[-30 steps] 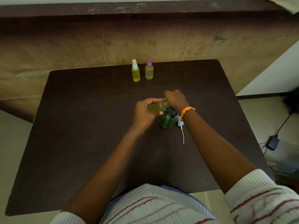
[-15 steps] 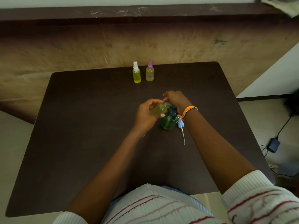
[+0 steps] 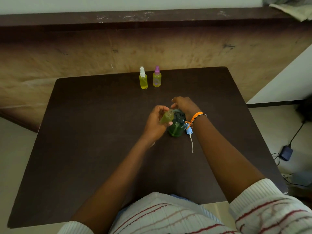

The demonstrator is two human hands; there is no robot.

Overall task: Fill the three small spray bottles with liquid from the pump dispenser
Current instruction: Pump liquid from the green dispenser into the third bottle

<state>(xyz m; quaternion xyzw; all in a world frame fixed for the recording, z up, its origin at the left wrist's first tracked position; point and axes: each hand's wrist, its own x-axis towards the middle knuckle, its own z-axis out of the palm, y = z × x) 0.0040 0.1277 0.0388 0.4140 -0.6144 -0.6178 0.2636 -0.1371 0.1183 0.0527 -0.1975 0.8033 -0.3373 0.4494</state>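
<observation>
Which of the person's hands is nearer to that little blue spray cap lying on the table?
Right. The right hand rests on the green pump dispenser, its wrist just above the blue spray cap. The left hand holds the open bottle beyond the dispenser.

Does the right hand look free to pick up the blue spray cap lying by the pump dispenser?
Probably yes. The right hand rests atop the green pump dispenser holding nothing visible, and the blue spray cap lies uncovered on the table just beneath its wrist.

Uncapped yellow-filled bottle [image 3: 166, 117] tilted beside green dispenser [image 3: 177, 127]; two capped bottles [image 3: 150, 78] behind.
</observation>
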